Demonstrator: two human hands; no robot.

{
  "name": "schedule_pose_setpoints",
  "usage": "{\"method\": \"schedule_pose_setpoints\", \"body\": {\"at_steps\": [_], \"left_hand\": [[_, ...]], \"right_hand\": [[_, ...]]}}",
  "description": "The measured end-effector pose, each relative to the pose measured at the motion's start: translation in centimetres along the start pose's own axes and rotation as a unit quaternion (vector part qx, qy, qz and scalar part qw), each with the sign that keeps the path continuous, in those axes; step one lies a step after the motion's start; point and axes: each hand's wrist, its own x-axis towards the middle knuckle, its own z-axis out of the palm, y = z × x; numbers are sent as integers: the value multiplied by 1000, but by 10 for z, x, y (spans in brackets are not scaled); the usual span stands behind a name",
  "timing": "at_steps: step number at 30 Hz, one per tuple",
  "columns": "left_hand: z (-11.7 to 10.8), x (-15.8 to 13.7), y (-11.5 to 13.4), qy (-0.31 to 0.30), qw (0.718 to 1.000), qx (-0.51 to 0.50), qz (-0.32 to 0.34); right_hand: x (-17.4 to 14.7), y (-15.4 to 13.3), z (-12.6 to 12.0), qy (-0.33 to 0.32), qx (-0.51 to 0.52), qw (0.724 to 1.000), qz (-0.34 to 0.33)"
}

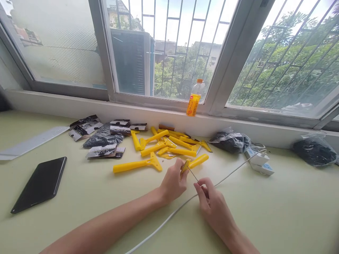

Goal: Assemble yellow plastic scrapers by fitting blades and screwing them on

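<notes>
My left hand (174, 181) is closed around the head of a yellow scraper (198, 161), whose handle points up and to the right. Between finger and thumb, my right hand (212, 197) grips a screwdriver (194, 174); its thin metal shaft reaches the scraper head, and its grip is mostly hidden by my fingers. Just beyond my hands lies a pile of several yellow scrapers (176, 151), some with metal blades showing. Left of my left hand, another yellow scraper (135, 165) rests apart on the table.
A white cable (169, 218) runs under my hands to a power strip (258, 160). Bagged dark items (229, 141), another dark bag (315, 150) and printed cards (102, 151) line the back. A black tablet (39, 185) lies left; a drink bottle (194, 102) stands on the sill.
</notes>
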Motion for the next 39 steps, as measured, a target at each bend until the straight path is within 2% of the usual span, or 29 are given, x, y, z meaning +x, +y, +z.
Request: {"method": "schedule_pose_setpoints", "body": {"at_steps": [2,4,5,8,10,13,17,20,22,23,24,26,28,29,30,32,34,36,39], "left_hand": [[0,0,0,-4,1000,-12,-6],[0,0,0,-7,1000,-14,-5],[-1,0,0,-8,1000,-12,-1],[-2,1,0,-9,1000,11,13],[-3,1,0,-10,999,27,21],[-3,1,1,-18,999,40,22],[-3,1,0,-23,998,49,25],[-3,1,0,-23,998,56,31],[-2,1,0,-24,997,60,32],[-2,2,0,-25,997,60,30],[-2,2,0,-26,998,57,26],[-1,2,0,-26,998,50,15],[0,2,1,-22,999,42,3],[0,2,1,-20,999,40,-3],[1,2,2,-19,999,39,-8],[1,2,2,-18,999,37,-17],[1,2,1,-18,999,35,-22],[0,1,0,-21,999,37,-21],[0,1,-1,-32,998,44,-14]], "right_hand": [[2,6,0,39,-125,988,-85],[2,8,0,62,-170,977,-109],[2,7,0,60,-158,980,-101],[-2,-4,1,21,-32,999,-6],[-5,-12,1,-10,78,992,94],[-6,-20,-4,-63,247,942,220],[0,-21,-15,-108,436,831,327],[5,-20,-20,-133,525,754,372],[5,-20,-20,-145,540,738,378],[5,-21,-19,-144,530,748,373],[4,-22,-17,-133,504,773,363],[2,-22,-10,-84,390,863,310],[0,-19,-3,-10,207,959,195],[0,-16,0,25,109,987,119],[0,-13,2,53,21,997,45],[2,-6,4,81,-102,989,-62],[4,-1,5,75,-144,982,-99],[5,0,5,56,-104,990,-78],[3,-6,5,24,44,997,53]]}}
